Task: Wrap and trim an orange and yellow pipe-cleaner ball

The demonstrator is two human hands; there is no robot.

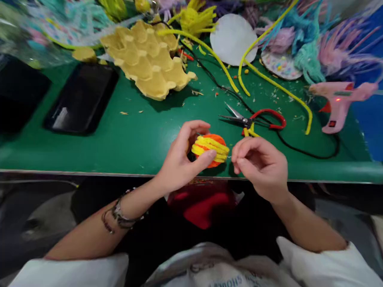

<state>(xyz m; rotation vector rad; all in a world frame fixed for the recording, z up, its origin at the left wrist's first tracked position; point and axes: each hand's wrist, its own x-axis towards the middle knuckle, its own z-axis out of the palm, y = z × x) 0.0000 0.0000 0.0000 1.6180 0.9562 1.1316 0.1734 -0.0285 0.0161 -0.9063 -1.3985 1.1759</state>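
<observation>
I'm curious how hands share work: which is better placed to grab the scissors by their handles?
Probably the right hand: it is nearer the handle end of the scissors, though it seems to pinch a thin strand. The left hand is farther off, holding a yellow-and-orange bundle.

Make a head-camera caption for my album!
Left hand holds a yellow-orange ball, right hand beside it, scissors on the green table.

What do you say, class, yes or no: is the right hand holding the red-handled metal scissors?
No, the red-handled metal scissors lie on the green tabletop beyond the right hand, outside its grasp.
</observation>
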